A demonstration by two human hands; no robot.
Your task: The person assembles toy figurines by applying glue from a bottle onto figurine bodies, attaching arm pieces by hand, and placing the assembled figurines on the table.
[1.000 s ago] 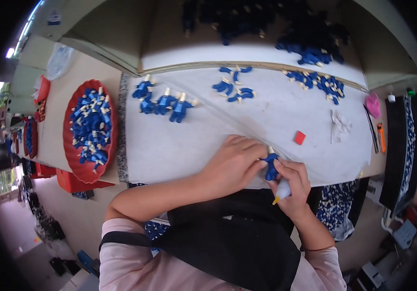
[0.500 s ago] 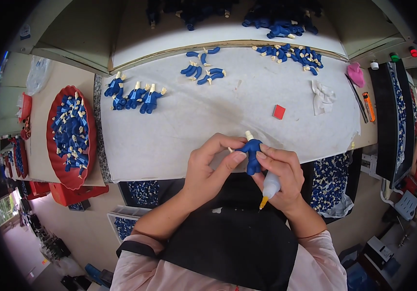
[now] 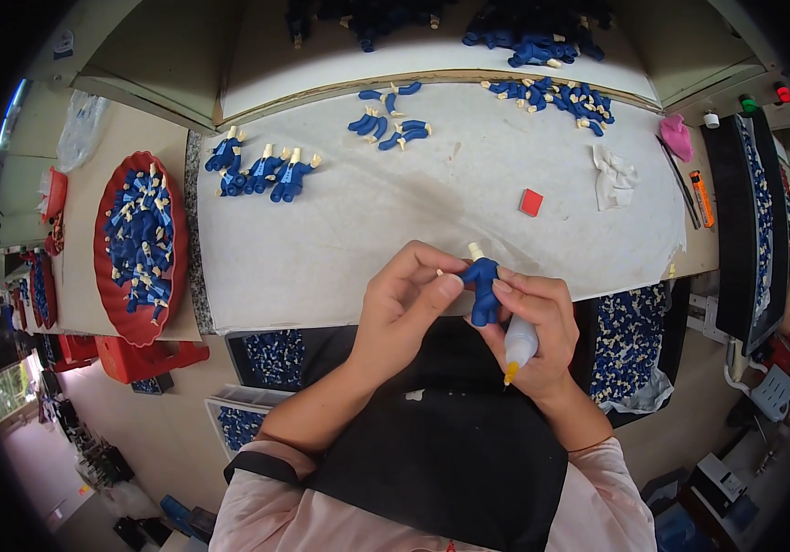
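Above the table's near edge, a small blue figurine body (image 3: 484, 296) with a cream neck peg and no head is held upright. My right hand (image 3: 549, 322) grips its side between thumb and fingers. Tucked in that same hand is a whitish squeeze bottle (image 3: 521, 342), its yellow nozzle pointing down toward me. My left hand (image 3: 400, 304) pinches the figurine's arm at the other shoulder, thumb and forefinger closed; a cream tip of that arm pokes out between them. The fingers mostly hide this arm, so I cannot tell whether it is fixed to the body.
White paper (image 3: 340, 239) covers the table. Headless blue figurines (image 3: 292, 175) stand at left, loose arms (image 3: 404, 135) and a pile of blue parts (image 3: 551, 97) lie at the back. Also there: red block (image 3: 530, 202), crumpled tissue (image 3: 614, 179), orange cutter (image 3: 702, 200), filled red tray (image 3: 105, 267).
The view has shifted slightly, so the table sits a bit higher in it. Both hands keep their hold on the figurine; the left fingers and the bottle have moved only slightly.
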